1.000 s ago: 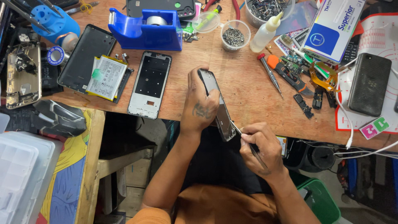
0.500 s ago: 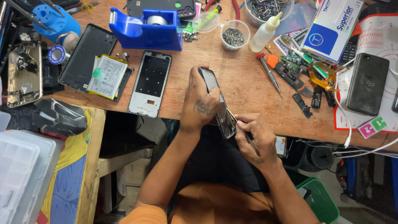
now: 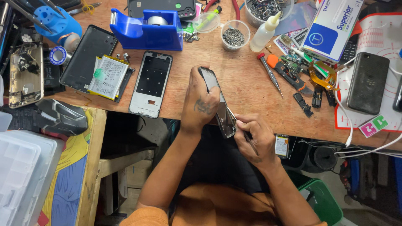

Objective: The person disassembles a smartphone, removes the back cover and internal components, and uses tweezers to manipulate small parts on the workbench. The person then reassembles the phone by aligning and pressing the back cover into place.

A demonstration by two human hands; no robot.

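Wooden workbench point(image 3: 247, 90) seen from above. Beyond the grip: blue tape dispenser point(image 3: 144, 31), small cup of screws point(image 3: 233, 37), white squeeze bottle point(image 3: 264, 32). To its left: bare phone frame point(image 3: 150, 83), flat battery point(image 3: 109, 77), black back cover point(image 3: 86, 56). To its right: red-tipped screwdriver point(image 3: 269, 73), white-and-blue box point(image 3: 333, 27), black phone point(image 3: 368, 83) on a white mat point(image 3: 383, 29).

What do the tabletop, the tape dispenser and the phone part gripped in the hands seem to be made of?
Tabletop: wood, matte brown, with visible grain and scuffs. Tape dispenser: moulded plastic, glossy blue, one even colour with soft highlights. Phone part, gripped by the left hand while the right hand works at its lower end: probably metal or metallised plastic, silvery sheen; which one cannot be told.
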